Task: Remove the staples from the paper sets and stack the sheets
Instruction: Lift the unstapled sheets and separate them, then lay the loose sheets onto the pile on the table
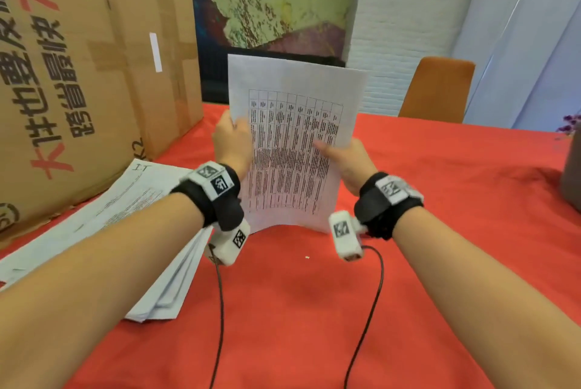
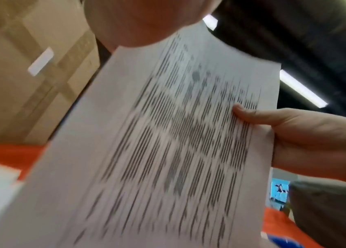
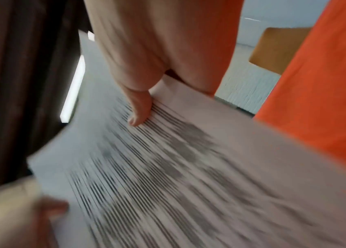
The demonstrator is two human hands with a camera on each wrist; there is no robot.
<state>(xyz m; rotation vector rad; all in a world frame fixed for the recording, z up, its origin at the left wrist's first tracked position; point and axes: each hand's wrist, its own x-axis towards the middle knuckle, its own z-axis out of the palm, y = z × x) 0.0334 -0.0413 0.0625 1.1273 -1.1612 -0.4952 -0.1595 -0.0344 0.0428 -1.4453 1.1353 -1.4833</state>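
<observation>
Both hands hold a white paper set (image 1: 292, 143) printed with a table, raised nearly upright above the red tablecloth (image 1: 298, 310). My left hand (image 1: 231, 137) grips its left edge, thumb on the front. My right hand (image 1: 341, 159) grips the right edge, thumb on the printed face. The same paper set (image 2: 167, 142) fills the left wrist view, with the right hand's thumb (image 2: 252, 115) on it. In the right wrist view the paper set (image 3: 178, 176) is blurred under the right thumb (image 3: 140, 110). A stack of sheets (image 1: 125, 219) lies on the table at left. No staple is visible.
Large cardboard boxes (image 1: 78, 74) stand at the left behind the stack. An orange chair (image 1: 437, 90) stands beyond the table's far edge. A grey container (image 1: 570, 175) with purple flowers sits at the right edge. Cables (image 1: 220, 310) hang from the wrist cameras.
</observation>
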